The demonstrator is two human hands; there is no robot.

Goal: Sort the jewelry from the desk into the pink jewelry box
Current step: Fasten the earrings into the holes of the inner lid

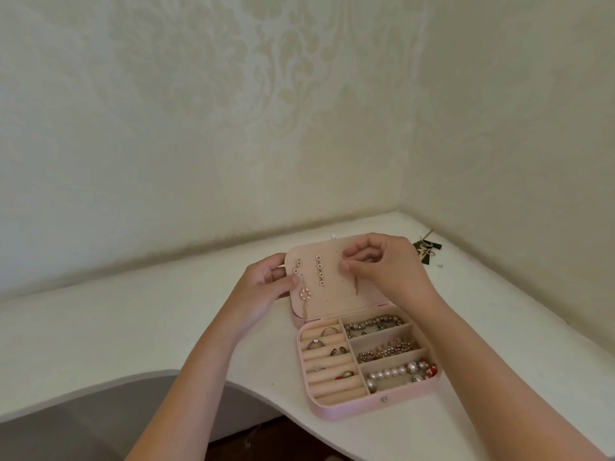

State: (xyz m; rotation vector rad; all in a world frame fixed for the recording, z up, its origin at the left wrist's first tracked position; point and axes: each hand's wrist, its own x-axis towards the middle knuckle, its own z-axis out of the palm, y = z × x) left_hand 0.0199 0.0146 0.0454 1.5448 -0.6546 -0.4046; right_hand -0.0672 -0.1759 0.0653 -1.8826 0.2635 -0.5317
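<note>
While L hand (266, 285) grips box lid (332, 306), R hand (386, 266) pinches thin earring (356, 288) at lid panel, long axis toward near edge of table (149, 331); tassel pcs (426, 250) nearer R hand, far-right corner.

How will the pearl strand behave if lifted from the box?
The pearl strand lies curved in its compartment, so it probably drapes limply. Its round, glossy beads look slippery and apt to roll. The box walls would likely stop it if pushed.

Your left hand (266, 287) and right hand (382, 264) are bare; your left forearm (199, 361) and right forearm (482, 361) are unsleeved down to the near edge.
</note>
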